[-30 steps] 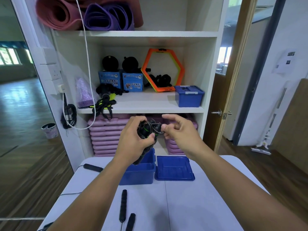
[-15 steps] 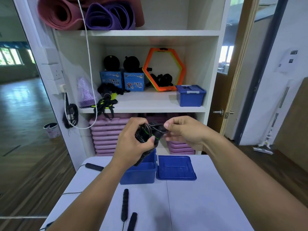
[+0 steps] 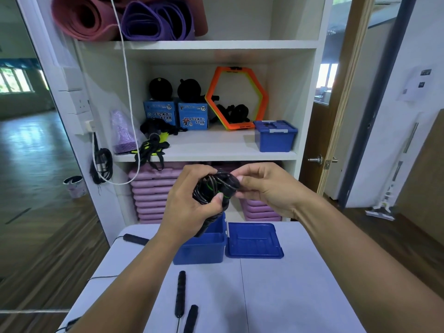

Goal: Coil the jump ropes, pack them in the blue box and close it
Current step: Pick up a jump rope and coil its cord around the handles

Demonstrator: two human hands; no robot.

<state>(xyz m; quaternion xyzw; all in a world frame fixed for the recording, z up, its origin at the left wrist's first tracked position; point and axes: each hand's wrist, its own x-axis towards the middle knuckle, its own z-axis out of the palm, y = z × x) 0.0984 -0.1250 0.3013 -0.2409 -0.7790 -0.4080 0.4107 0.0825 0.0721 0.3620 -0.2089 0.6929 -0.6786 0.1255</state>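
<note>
My left hand (image 3: 186, 199) grips a coiled black jump rope (image 3: 211, 189) with green rings, held in the air above the open blue box (image 3: 200, 248). Its black handles point down toward the box. My right hand (image 3: 264, 186) pinches the right side of the coil. The box's blue lid (image 3: 253, 240) lies flat on the white table (image 3: 276, 296), just right of the box. Two black handles (image 3: 180, 293) of another rope lie near the table's front, and a third handle (image 3: 135, 239) lies at the left edge with thin cord trailing.
A white shelf unit stands behind the table, holding a second blue box (image 3: 275, 135), an orange hexagon ring (image 3: 236, 98), Lucky Star cartons (image 3: 176, 116) and tangled black ropes (image 3: 155, 143). Purple mats are stacked below. A wooden door (image 3: 319, 131) is at right.
My right hand closed in from spread fingers onto the coil's right side and now pinches it. The coil has stayed above the box in my left hand.
</note>
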